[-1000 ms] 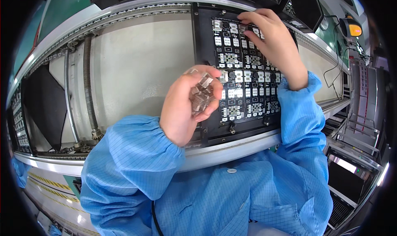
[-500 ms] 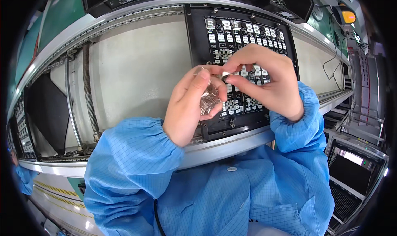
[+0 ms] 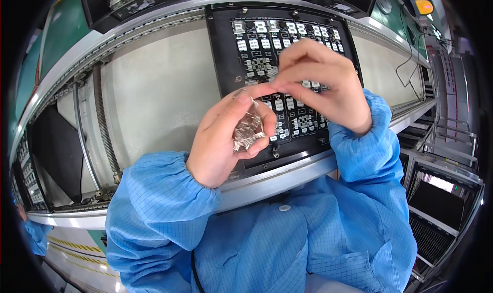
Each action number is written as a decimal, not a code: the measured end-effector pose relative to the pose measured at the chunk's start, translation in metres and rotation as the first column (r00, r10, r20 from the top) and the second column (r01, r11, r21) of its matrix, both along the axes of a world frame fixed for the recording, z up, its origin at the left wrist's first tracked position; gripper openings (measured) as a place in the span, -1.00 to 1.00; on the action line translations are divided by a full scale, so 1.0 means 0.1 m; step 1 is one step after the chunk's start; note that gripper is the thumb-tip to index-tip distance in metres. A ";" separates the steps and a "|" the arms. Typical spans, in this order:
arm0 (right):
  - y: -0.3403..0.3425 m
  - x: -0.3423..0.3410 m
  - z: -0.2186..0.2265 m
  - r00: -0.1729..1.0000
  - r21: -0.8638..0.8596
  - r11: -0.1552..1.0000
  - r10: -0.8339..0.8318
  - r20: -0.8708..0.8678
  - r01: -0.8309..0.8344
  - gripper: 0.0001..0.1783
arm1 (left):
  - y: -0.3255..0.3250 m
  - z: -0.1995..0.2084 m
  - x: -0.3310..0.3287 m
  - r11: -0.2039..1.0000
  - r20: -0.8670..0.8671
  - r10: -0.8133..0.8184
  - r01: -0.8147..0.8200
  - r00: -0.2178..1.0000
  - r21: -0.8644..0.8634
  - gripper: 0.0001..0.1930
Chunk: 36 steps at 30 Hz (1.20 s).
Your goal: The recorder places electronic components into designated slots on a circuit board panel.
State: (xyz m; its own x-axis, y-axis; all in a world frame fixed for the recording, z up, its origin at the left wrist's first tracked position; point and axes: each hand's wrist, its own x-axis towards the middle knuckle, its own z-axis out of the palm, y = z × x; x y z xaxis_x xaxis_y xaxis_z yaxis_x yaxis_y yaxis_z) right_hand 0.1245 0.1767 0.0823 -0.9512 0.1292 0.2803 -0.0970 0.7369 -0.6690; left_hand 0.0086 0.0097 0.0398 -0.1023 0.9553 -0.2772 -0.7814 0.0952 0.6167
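My left hand (image 3: 215,134) is curled around a clump of small silvery metal parts with thin pins (image 3: 247,135), which shows between the thumb and the bent fingers. Its index finger stretches out to the right. At that fingertip my right hand (image 3: 328,85) has thumb and index finger pinched together; whatever lies between them is hidden. Both hands hover over a black circuit board (image 3: 251,57) populated with rows of white and silvery components. A black carrier frame (image 3: 220,51) with screws surrounds the board, and my hands cover part of it.
The carrier lies across a conveyor with metal rails (image 3: 154,28) and a pale bed (image 3: 164,87). Black bins (image 3: 128,3) of small parts stand along the far side. A yellow-and-black scanner (image 3: 423,6) and a cable are at the far right. Another person's blue sleeve (image 3: 37,236) shows at the left edge.
Both hands and the board appear shifted left in view. A small pale piece seen earlier in the right fingertips is now hidden, and the right fingertips meet the left index finger.
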 end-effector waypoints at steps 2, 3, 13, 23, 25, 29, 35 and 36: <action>0.08 -0.04 -0.02 0.999 -0.054 0.998 0.032 0.004 -0.032 -0.84 | -0.01 -0.03 -0.03 0.999 0.012 -0.022 0.021 1.000 0.030 -0.53; 0.12 -0.04 -0.07 0.997 -0.108 0.992 0.066 0.043 -0.061 -0.84 | 0.00 -0.03 -0.03 1.000 0.022 -0.015 0.015 1.000 -0.004 -0.54; 0.34 -0.15 -0.03 0.982 0.170 0.967 -0.191 0.006 0.187 -0.76 | -0.01 -0.05 -0.25 0.899 -0.181 0.410 -0.430 0.894 -0.088 -0.68; 0.37 -0.52 -0.51 0.993 0.400 0.910 -0.087 -0.074 0.109 -0.78 | 0.00 -0.22 -0.24 0.903 -0.100 0.381 -0.393 0.919 -0.173 -0.73; 0.34 -0.51 -0.45 0.991 0.370 0.921 -0.094 -0.091 0.122 -0.79 | 0.02 -0.24 -0.22 0.934 -0.102 0.324 -0.335 0.940 -0.120 -0.72; 0.21 -0.36 -0.21 0.989 0.149 0.983 -0.089 -0.115 0.105 -0.77 | 0.11 -0.14 -0.13 0.965 -0.105 0.187 -0.203 0.977 -0.169 -0.67; -0.07 -0.03 -0.17 0.996 0.298 0.953 -0.021 -0.090 0.048 -0.61 | 0.05 0.01 -0.09 0.990 -0.044 0.071 -0.075 0.997 -0.115 -0.61; -0.10 0.01 -0.20 0.995 0.263 0.964 -0.005 -0.101 0.032 -0.63 | 0.04 0.02 -0.05 0.988 -0.064 0.076 -0.084 0.995 -0.129 -0.61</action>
State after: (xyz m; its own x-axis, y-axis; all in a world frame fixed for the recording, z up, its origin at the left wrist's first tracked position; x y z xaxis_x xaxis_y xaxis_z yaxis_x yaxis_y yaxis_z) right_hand 0.1258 0.1666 0.0622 -0.9153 0.0554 0.3989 -0.1374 0.8881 -0.4387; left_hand 0.0036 0.0140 0.0414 -0.1967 0.8991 -0.3911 -0.7524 0.1174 0.6482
